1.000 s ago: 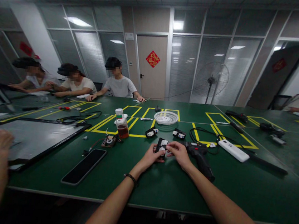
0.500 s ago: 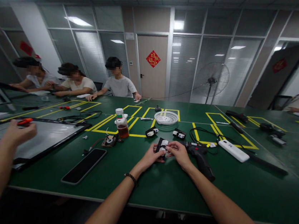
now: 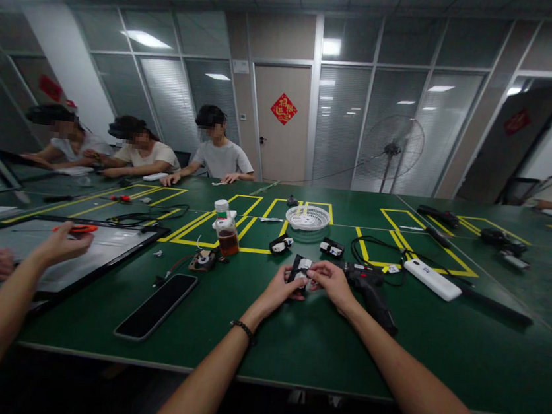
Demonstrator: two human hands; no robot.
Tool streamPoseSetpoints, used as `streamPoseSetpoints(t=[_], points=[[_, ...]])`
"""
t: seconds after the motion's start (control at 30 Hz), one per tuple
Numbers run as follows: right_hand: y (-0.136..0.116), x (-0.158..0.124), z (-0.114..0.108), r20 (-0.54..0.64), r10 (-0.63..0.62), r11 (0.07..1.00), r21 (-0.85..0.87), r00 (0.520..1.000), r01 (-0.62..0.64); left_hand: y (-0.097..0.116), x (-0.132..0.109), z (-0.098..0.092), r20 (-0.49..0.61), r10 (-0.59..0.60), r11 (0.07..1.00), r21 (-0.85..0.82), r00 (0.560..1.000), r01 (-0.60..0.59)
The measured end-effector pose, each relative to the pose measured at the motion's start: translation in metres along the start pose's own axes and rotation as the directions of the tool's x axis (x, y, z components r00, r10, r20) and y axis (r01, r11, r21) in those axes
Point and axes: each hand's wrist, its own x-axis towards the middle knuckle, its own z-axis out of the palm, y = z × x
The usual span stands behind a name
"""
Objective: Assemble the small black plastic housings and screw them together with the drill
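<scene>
Between my hands is a small black-and-white part (image 3: 303, 264), held just above the green table. My left hand (image 3: 283, 287) grips its left side, with the thumb over the front. The fingers of my right hand (image 3: 331, 284) are pinched at its right edge; whether they hold a separate small piece is hidden. Two similar black-and-white parts lie beyond, one to the left (image 3: 281, 244) and one to the right (image 3: 332, 248). A black cordless drill (image 3: 371, 289) rests just right of my right hand.
Left of my arms lie a phone (image 3: 157, 306), a small motor-like part (image 3: 204, 259) and a bottle of brown liquid (image 3: 227, 238). A white basket (image 3: 308, 218) stands farther back. Rightward is a white power bank-like block (image 3: 432, 279) with cables. A co-worker's hand (image 3: 65, 246) holds an orange tool.
My hands stay nearly still on the part. At the left, the co-worker's hand with the orange tool has moved right, and another hand has appeared at the left edge.
</scene>
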Motion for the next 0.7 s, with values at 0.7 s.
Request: streamPoseSetpoints(t=[0.7], points=[[-0.0064, -0.0015, -0.0008, 0.008, 0.036, 0.999, 0.01, 0.999, -0.036, 0.0015, -0.0016, 0.0007, -0.018, -0.006, 0.999, -0.032, 1.0, 0.005]])
